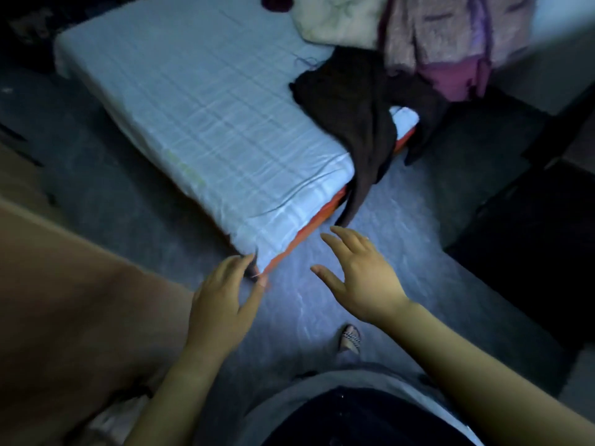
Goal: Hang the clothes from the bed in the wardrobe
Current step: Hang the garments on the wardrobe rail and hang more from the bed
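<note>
Dim bedroom, seemingly: bed point(199, 101), clothes point(354, 101).

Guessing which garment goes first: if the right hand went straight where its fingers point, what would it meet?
Probably the dark garment, whose end hangs off the bed just beyond the right hand; depth is unclear.

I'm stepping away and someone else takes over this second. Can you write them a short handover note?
Left hand: open, empty, by the near corner of the bed.
Right hand: open, empty, just short of the dark brown garment.
Clothes: the dark brown garment drapes over the bed's right edge, one end hanging toward the floor. A cream fluffy piece and a pink-purple piece lie heaped at the far end.
Done: no hung clothes in view.
Left: take each piece, likely the dark one first, and hang it in the wardrobe, which is out of view.
</note>
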A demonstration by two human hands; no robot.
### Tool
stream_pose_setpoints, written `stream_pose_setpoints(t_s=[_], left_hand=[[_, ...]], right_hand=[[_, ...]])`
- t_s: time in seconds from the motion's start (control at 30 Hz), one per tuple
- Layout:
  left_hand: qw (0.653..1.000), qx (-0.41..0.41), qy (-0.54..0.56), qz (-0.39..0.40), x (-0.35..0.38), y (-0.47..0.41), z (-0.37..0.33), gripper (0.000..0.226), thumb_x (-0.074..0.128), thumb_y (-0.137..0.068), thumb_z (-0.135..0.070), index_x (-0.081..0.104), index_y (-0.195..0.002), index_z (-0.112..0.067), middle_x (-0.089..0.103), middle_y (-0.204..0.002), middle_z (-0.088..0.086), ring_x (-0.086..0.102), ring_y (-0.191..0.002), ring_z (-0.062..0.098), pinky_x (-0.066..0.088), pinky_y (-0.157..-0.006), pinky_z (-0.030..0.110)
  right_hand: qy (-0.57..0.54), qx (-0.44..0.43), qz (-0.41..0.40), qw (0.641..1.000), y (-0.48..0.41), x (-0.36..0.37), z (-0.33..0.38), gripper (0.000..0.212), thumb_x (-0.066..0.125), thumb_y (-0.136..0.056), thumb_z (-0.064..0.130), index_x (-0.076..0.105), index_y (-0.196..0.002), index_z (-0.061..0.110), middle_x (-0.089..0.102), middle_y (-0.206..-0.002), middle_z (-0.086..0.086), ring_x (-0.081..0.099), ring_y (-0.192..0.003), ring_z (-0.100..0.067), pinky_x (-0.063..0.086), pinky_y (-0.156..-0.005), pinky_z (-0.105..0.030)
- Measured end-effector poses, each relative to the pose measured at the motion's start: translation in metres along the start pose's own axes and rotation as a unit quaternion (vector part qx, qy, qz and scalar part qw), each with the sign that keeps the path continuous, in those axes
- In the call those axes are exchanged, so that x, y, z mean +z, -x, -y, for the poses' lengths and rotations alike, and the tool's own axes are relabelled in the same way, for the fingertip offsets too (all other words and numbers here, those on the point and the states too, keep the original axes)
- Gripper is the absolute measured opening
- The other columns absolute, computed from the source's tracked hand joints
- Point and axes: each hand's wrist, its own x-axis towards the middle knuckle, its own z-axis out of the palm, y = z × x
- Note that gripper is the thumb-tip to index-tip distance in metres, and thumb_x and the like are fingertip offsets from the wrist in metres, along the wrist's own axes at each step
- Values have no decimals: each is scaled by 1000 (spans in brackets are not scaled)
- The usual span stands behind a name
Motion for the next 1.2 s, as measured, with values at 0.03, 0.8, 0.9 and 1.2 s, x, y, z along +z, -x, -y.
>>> stream_pose_setpoints(t_s=[0.03,0.8,0.9,1.2], left_hand=[[1000,21,5,7,16,-28,-18,54,43,-86,-49,57,-124,-14,60,-120,8,56,-109,27,47,-90,39],[989,119,-20,80,176,-562,-211,62,29,-87,-59,51,-130,-20,56,-126,4,54,-114,23,48,-89,45],[990,120,-28,72,179,-641,-225,63,27,-87,-60,49,-132,-22,55,-129,3,52,-117,21,46,-93,45],[999,13,-28,43,186,-770,-183,61,28,-88,-58,53,-130,-22,58,-124,-1,56,-109,15,46,-91,33]], right_hand=[[11,15,-7,1000,-9,-16,-24,70,27,-87,62,46,-135,15,43,-142,-7,38,-132,-28,33,-108,-47],[56,93,-61,992,-397,-220,-314,70,28,-88,62,38,-141,16,36,-147,-6,28,-137,-23,20,-113,-42],[53,90,-61,993,-462,-244,-339,75,22,-84,63,44,-137,16,42,-143,-7,35,-134,-25,27,-111,-45],[69,-57,47,995,-653,-238,-390,69,32,-87,58,53,-129,8,52,-133,-16,48,-123,-35,43,-98,-51]])
